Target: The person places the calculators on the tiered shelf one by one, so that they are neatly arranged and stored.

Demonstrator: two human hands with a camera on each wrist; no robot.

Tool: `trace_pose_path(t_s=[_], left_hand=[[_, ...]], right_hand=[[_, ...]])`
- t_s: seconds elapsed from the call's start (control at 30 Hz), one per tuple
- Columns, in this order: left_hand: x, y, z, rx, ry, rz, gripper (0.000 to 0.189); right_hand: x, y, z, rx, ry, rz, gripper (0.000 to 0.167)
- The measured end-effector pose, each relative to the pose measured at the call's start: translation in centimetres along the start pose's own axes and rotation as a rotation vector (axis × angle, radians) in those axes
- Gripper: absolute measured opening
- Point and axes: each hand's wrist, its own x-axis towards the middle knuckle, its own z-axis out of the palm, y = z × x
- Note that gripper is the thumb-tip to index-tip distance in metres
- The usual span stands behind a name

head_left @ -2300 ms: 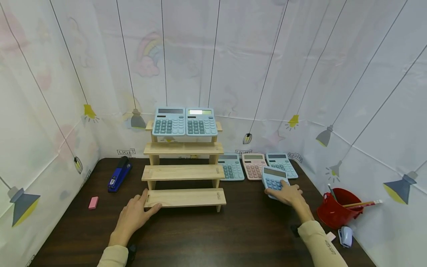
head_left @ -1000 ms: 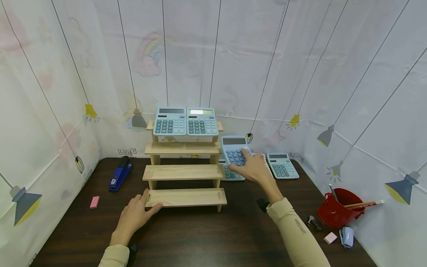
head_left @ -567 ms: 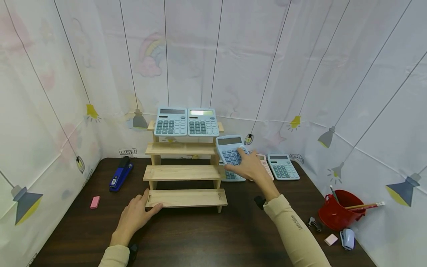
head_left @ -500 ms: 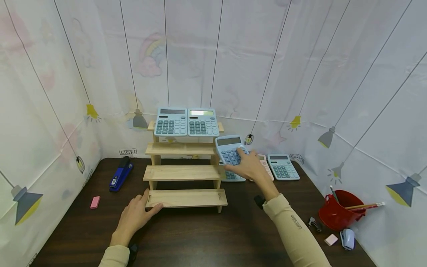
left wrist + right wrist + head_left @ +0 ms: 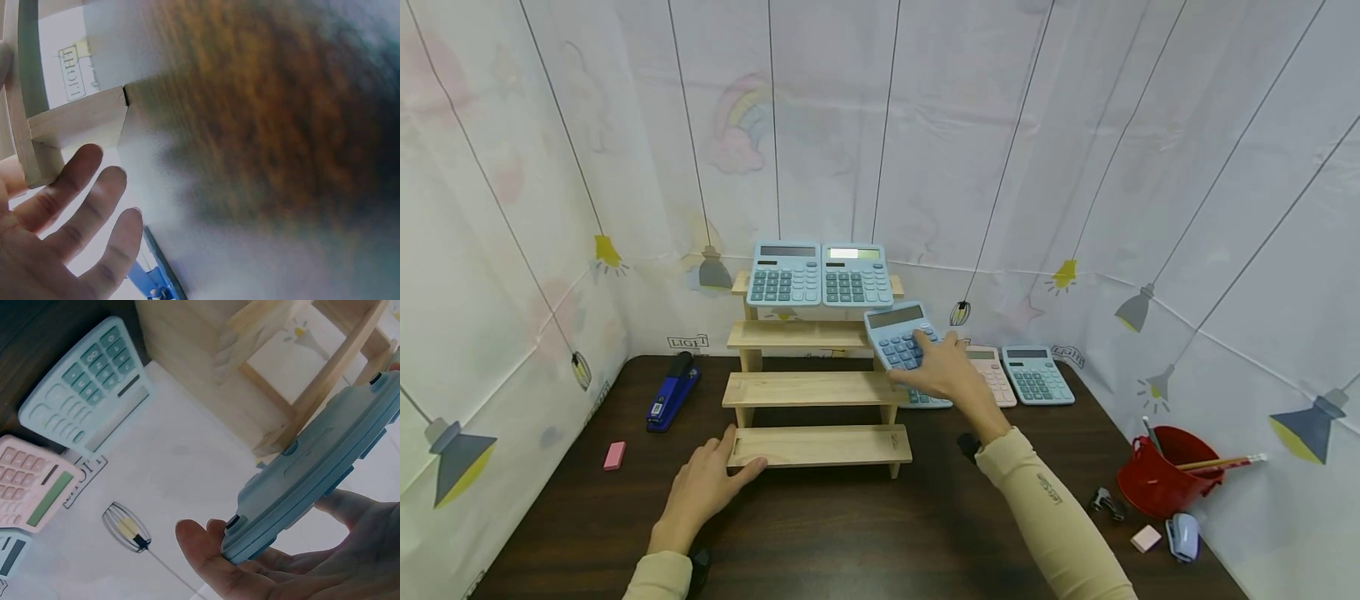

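pale blue plastic for the held calculator (image 5: 897, 337): rounded corners, dark display strip (image 5: 895, 316) along the top, slightly deeper blue keys (image 5: 901, 352) below. right wrist view showed a smooth underside with small dark feet (image 5: 233, 522) near the corners. it was up off the desk (image 5: 820, 533), tilted, at the right end of the wooden stand (image 5: 812, 388), roughly level with the second tier from the top. couldn't tell if it touched the wood.

right grip (image 5: 943, 371) had it pinched: thumb toward the lower left corner, one finger over the keys, others along the right edge. left grip (image 5: 700, 492) lay against the left end of the stand's bottom tier, fingers fairly straight, not clenched.

my read on handling: light, stiff, no real flex. shell looked mildly slippery; feet probably stopped sliding once down. sturdy enough, though a drop could have cracked the display. best hold: both side edges, low, wide pinch, clear of keys. a corner-only hold would likely have let it twist.
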Motion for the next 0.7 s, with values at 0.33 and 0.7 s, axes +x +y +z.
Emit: trace_pose_path(t_s=[0.33, 0.7], left_hand=[[0.0, 0.1, -0.2, 0.002, -0.002, 0.006, 0.101], [0.1, -0.2, 0.0, 0.009, -0.008, 0.005, 0.103]], right_hand=[[0.3, -2.0, 0.6, -0.041, 0.014, -0.032, 0.100], [0.3, -3.4, 1.8, -0.079, 0.068, -0.066, 0.099]])
